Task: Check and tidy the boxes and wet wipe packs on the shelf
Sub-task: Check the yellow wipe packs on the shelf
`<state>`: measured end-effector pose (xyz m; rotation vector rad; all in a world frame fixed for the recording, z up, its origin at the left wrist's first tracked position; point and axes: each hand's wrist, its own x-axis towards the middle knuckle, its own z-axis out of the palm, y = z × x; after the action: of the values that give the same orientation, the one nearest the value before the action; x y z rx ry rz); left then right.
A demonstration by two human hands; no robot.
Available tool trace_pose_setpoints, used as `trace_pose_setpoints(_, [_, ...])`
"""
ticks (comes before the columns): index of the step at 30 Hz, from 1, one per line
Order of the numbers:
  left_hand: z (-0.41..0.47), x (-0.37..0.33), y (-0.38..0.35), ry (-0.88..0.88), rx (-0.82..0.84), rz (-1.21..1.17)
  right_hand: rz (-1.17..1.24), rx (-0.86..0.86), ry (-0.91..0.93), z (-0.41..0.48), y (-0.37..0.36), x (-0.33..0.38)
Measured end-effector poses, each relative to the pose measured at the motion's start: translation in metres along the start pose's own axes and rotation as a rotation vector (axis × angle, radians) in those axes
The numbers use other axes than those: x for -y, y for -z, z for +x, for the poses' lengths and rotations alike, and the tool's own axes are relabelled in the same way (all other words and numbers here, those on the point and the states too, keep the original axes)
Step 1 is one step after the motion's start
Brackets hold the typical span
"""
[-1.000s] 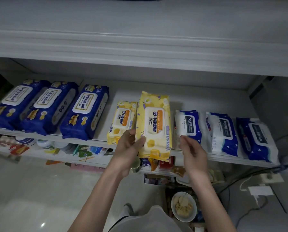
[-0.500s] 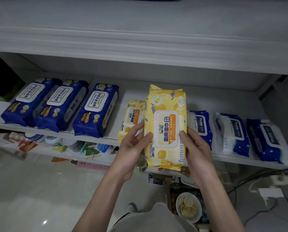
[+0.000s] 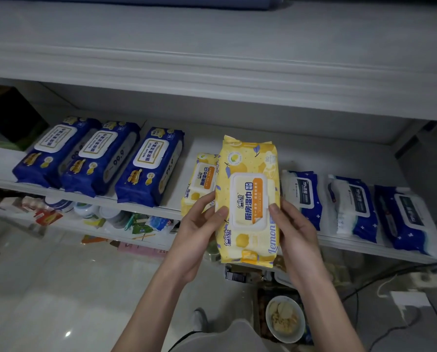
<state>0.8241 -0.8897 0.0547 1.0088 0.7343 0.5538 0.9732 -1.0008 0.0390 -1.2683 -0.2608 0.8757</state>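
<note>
The white shelf [image 3: 237,146] runs across in front of your hands, its front edge passing behind them; bare board lies beyond the packs to the back wall, and a strip stays free between the dark blue packs and the yellow ones. Left of your left hand, three dark blue packs [image 3: 150,166] lie side by side, tilted, near ends overhanging the front edge, each marked "99.9". Right of your right hand, three blue-and-white packs [image 3: 352,203] lie in a row; one label reads "75%". Between both hands you hold the large yellow pack [image 3: 249,201] upright, its lower end out past the shelf edge; it reads "Lemon" and "80". Your left hand [image 3: 199,229] and right hand [image 3: 297,231] are each clamped on a long edge. A smaller yellow pack [image 3: 199,181] lies on the shelf just beyond your left hand, touching the held pack.
</note>
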Motion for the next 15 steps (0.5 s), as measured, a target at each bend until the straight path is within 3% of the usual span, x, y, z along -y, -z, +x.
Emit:
trace_pose_setpoints(8, [-0.038, 0.005, 0.018, -0.036, -0.177, 0.039, -0.098, 0.098, -0.080, -0.013, -0.021, -0.013])
trace_pose_setpoints(15, [-0.070, -0.007, 0.079, -0.087, -0.288, -0.001, -0.153, 0.240, -0.136, -0.023, -0.086, -0.038])
